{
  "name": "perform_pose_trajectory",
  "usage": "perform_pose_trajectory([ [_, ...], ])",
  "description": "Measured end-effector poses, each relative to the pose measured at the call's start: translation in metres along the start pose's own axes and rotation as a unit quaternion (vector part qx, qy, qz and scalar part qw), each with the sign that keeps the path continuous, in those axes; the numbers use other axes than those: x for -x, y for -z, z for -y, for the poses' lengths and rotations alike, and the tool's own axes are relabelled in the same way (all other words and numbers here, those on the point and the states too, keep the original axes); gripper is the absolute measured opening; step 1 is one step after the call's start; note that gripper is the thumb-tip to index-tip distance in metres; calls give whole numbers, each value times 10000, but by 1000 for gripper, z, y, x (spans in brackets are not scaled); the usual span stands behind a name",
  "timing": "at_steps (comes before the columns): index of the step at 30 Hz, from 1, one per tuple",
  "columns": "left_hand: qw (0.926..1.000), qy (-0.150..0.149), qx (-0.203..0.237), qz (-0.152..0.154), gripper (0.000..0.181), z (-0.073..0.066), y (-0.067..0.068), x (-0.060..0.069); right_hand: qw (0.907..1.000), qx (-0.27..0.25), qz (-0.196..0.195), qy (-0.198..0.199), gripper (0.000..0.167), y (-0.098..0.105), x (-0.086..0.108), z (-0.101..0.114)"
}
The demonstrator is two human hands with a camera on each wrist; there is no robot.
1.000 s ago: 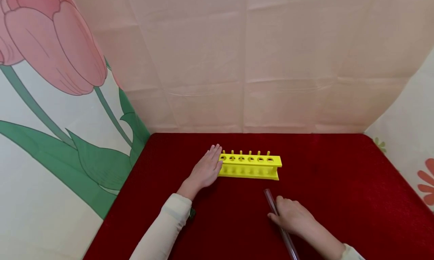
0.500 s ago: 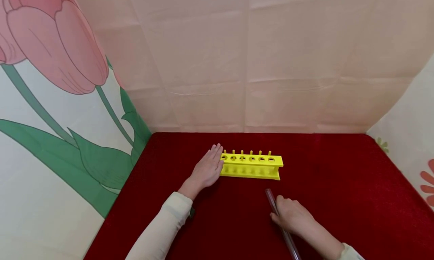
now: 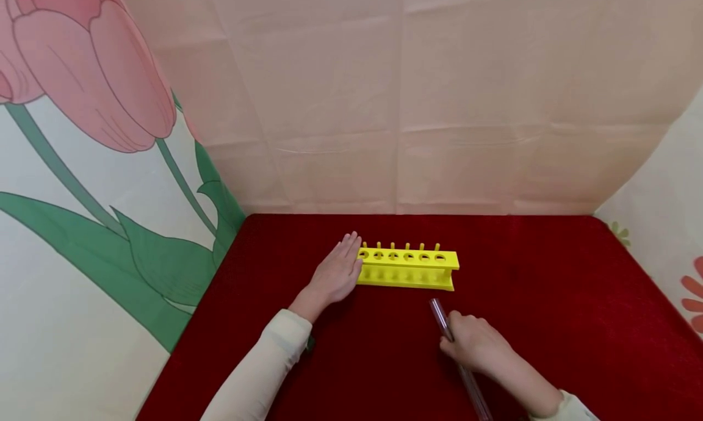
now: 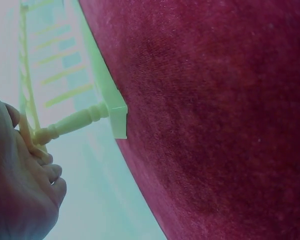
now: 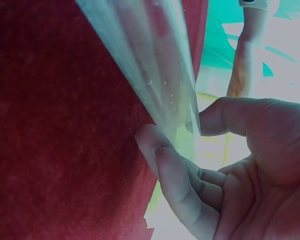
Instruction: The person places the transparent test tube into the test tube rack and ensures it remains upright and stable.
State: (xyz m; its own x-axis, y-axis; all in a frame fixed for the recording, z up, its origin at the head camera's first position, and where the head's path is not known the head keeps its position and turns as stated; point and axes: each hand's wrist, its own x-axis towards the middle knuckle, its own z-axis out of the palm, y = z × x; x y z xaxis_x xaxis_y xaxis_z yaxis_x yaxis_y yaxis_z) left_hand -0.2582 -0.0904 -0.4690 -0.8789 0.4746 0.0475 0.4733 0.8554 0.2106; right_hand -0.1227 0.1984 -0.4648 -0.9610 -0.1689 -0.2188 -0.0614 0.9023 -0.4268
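A yellow test tube rack (image 3: 409, 260) with a row of holes and short pegs stands on the red cloth. My left hand (image 3: 334, 276) rests at its left end with fingers extended; in the left wrist view that hand (image 4: 20, 180) touches the top beside the turned end post (image 4: 72, 123). My right hand (image 3: 476, 346) grips a long clear tube (image 3: 473, 392) in front of the rack, the far end slanting towards it. Seen from the right wrist, thumb and fingers pinch the tube (image 5: 150, 55), which has droplets on its wall.
The red cloth (image 3: 549, 299) covers the table. A small dark green object (image 3: 310, 344) is partly hidden behind my left sleeve (image 3: 269, 354). A pink sheet (image 3: 395, 104) hangs behind the table, with flower-patterned sheets (image 3: 99, 238) at the sides.
The right hand and the tube have shifted slightly away from me and to the right, the tube's far end rising a little. The left hand stays at the rack's end.
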Motion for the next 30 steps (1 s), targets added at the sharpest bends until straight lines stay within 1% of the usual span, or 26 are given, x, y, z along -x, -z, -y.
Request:
perform_pose_trajectory([
  [11, 10000, 9, -37, 24, 61, 0, 1, -2, 9995, 11, -233, 191, 21, 6, 0, 5],
  [17, 9999, -73, -73, -48, 60, 1, 0, -2, 9996, -58, -177, 202, 18, 12, 1, 10],
  [24, 9999, -97, -31, -73, 60, 1, -1, -2, 9994, -308, -135, 79, 13, 20, 2, 15],
  [30, 9999, -115, 5, -68, 60, 2, -2, 0, 9973, -570, -363, 303, 19, 31, 3, 20],
])
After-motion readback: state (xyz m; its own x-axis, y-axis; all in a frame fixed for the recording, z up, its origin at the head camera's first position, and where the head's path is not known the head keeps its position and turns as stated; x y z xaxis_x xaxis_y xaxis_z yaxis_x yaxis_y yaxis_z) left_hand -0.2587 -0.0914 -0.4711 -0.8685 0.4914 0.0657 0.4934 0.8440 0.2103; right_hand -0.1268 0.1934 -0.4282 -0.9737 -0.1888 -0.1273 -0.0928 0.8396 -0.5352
